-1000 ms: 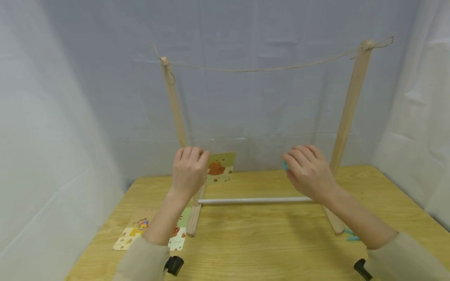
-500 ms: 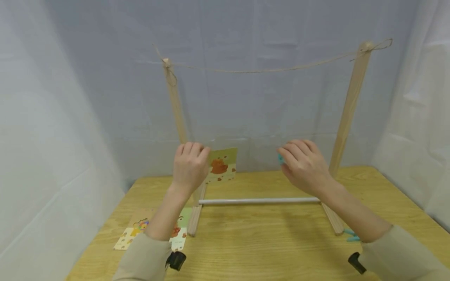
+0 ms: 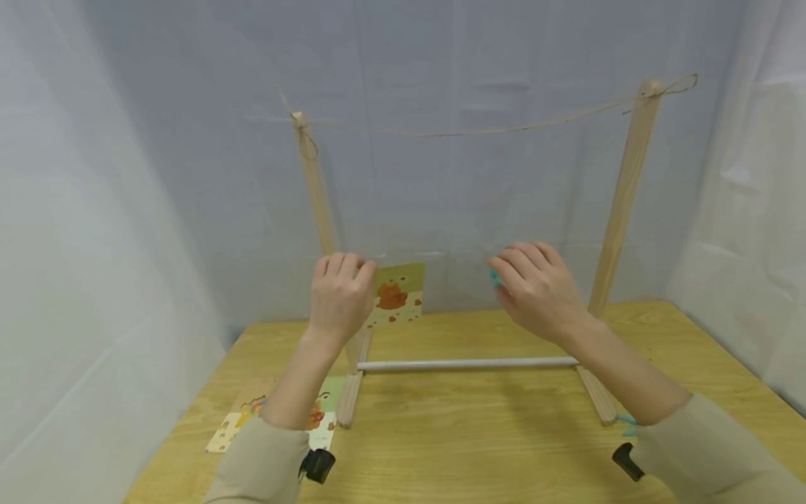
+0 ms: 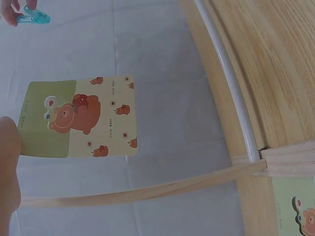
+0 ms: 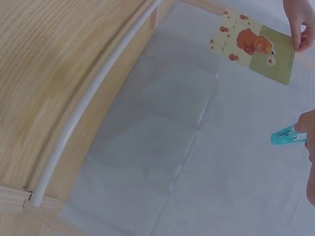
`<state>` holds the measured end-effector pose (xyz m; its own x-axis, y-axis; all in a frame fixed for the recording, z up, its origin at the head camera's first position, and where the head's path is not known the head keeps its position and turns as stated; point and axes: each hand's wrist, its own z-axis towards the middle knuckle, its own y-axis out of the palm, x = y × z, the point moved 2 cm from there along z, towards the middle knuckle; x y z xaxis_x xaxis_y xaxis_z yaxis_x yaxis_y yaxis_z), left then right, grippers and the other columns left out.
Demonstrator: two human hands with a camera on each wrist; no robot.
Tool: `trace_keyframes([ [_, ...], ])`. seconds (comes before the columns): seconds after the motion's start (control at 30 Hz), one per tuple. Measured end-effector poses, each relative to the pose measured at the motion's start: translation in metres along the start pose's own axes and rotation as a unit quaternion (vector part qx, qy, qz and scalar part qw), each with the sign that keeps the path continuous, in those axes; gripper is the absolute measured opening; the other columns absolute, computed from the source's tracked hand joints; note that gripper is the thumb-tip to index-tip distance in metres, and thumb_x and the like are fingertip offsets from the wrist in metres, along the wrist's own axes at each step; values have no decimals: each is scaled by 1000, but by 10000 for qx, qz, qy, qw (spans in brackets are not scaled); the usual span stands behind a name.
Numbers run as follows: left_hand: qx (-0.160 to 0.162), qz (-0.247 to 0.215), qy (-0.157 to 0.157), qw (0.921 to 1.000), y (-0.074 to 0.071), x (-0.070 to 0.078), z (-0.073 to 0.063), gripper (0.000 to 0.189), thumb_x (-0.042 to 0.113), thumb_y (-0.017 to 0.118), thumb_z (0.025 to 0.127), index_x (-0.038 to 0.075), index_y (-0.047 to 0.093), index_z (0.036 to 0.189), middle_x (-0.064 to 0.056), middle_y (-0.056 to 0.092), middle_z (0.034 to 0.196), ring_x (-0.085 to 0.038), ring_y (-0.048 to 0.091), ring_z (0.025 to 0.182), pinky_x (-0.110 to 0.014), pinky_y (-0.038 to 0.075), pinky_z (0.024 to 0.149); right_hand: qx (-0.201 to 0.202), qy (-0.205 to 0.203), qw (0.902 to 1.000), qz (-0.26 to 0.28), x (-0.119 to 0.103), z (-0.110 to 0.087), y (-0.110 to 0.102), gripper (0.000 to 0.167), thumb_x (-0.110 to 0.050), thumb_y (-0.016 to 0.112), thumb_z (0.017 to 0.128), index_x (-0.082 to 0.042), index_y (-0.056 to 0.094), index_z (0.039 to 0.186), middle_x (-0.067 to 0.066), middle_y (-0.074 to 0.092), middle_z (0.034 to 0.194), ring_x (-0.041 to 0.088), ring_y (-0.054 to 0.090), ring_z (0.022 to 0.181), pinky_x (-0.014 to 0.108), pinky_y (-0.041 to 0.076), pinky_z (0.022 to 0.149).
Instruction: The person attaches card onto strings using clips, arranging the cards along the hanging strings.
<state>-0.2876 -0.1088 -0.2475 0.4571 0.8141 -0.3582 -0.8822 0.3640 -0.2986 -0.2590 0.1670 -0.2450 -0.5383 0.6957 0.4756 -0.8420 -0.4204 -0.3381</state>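
Observation:
My left hand point(image 3: 342, 294) pinches a card point(image 3: 399, 294) printed with a brown bear on green and cream, held up in front of the left post. In the left wrist view the whole printed face of the card point(image 4: 81, 118) shows. To the right, my right hand point(image 3: 538, 290) grips a turquoise clothespin point(image 3: 495, 277); in the right wrist view the clothespin point(image 5: 288, 135) points toward the left, away from the fingers. Above both hands a thin twine point(image 3: 466, 132) sags between two wooden posts. Card and clothespin are apart from each other and below the twine.
The wooden stand has a left post point(image 3: 316, 189), a right post point(image 3: 626, 196) and a white crossbar point(image 3: 469, 364) low down. More bear cards point(image 3: 327, 406) lie on the table point(image 3: 453, 448) at left, partly behind my forearm. Turquoise clothespins point(image 3: 627, 423) lie by the right foot.
My right hand has moved left and slightly up with the clothespin, closer to the card. My left hand has risen a little with the card.

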Motion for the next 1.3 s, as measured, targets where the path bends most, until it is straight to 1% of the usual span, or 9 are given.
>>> trace_keyframes([
  [0.07, 46, 27, 14, 10000, 0, -1, 1, 13, 2, 54, 84, 1, 66, 81, -12, 60, 78, -29, 54, 74, -41, 43, 73, 93, -18, 10000, -12, 0, 2, 1, 30, -1, 71, 68, 3, 63, 97, 16, 63, 90, 35, 57, 88, 47, 44, 77],
  [0.17, 133, 59, 16, 9999, 0, -3, 3, 10, 2, 56, 82, 0, 66, 80, -13, 60, 77, -30, 55, 73, -41, 44, 72, 215, -60, 9997, -44, 1, 6, 3, 25, -1, 65, 72, 3, 62, 96, 16, 63, 89, 36, 57, 88, 47, 44, 76],
  [0.3, 185, 65, -31, 9998, -2, -7, 6, 14, 2, 53, 85, 0, 65, 78, -14, 60, 78, -31, 55, 74, -42, 44, 72, 264, -165, 9994, -123, 1, 13, 4, 21, -3, 56, 77, 4, 63, 96, 16, 63, 89, 35, 57, 88, 47, 44, 76],
  [0.37, 159, 91, -46, 9998, -3, -8, 8, 15, 1, 52, 86, -1, 65, 78, -14, 60, 78, -31, 55, 74, -42, 43, 72, 280, -207, 9993, -154, 1, 17, 5, 20, -4, 55, 79, 4, 63, 96, 16, 63, 89, 35, 58, 89, 47, 44, 76],
  [0.53, 95, 191, -44, 9998, -4, -10, 12, 14, 2, 53, 85, 0, 65, 80, -14, 61, 79, -30, 55, 75, -42, 44, 73, 393, -201, 9990, -115, 2, 26, 5, 21, -5, 57, 78, 4, 63, 97, 16, 63, 89, 35, 58, 89, 46, 45, 76],
  [0.77, 195, 285, -26, 9994, -6, -11, 18, 16, 1, 52, 87, -1, 65, 78, -14, 61, 78, -31, 55, 75, -42, 44, 73, 527, -199, 9984, -93, 3, 36, 6, 22, -2, 61, 75, 3, 62, 97, 16, 63, 90, 35, 57, 89, 45, 44, 77],
  [1.2, 288, 280, -3, 9992, -6, -16, 26, 14, 0, 52, 87, 0, 63, 77, -14, 59, 78, -31, 54, 75, -41, 42, 71, 679, -232, 9971, -250, 4, 53, 5, 19, -2, 59, 75, 1, 62, 94, 14, 62, 88, 34, 57, 90, 46, 44, 78],
  [1.3, 313, 304, -4, 9990, -6, -17, 28, 14, 0, 52, 86, 0, 63, 77, -13, 59, 78, -31, 53, 75, -41, 42, 71, 723, -205, 9968, -273, 4, 56, 5, 20, -2, 60, 74, 1, 62, 93, 14, 62, 88, 34, 57, 91, 46, 44, 79],
])
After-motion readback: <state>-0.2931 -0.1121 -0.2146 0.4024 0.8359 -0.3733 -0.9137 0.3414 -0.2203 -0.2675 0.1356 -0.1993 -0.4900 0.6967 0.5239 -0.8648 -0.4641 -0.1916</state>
